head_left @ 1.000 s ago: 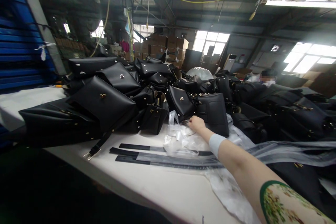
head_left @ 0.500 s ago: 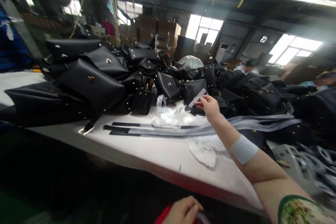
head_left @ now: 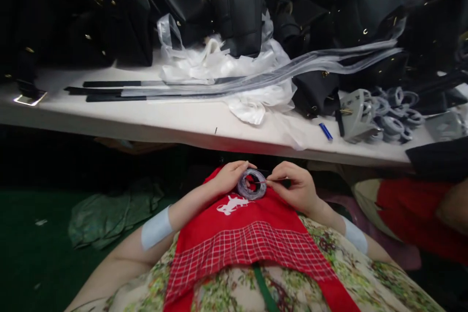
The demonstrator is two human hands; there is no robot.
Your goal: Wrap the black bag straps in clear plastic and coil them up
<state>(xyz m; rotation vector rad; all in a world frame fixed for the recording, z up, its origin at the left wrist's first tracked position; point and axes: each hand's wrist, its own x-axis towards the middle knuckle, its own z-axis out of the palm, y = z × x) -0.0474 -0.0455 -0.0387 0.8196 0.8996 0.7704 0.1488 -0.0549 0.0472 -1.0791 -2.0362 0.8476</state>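
My left hand [head_left: 236, 175] is closed around the left side of a greyish translucent roll of tape [head_left: 262, 190], held low in front of the red apron [head_left: 270, 209]. At the roll's right edge my right hand [head_left: 294, 186] is closed, thumb and forefinger pinched together. A thin line runs from those fingertips across the roll's opening; what they pinch is too small to make out. Both hands are below the front edge of the white table [head_left: 183, 124].
Black bags [head_left: 237, 5] with gold fittings crowd the table's back. Black straps [head_left: 113, 91] partly sleeved in clear plastic lie before white crumpled wrapping [head_left: 252, 109]. To the right are a blue object [head_left: 325, 131] and several tape rolls [head_left: 393, 126]. Another person's red garment [head_left: 409, 209] is at right.
The view has tipped down. My right hand has come back from beside the bags to the roll at my apron, and the pale strip it held is no longer visible.
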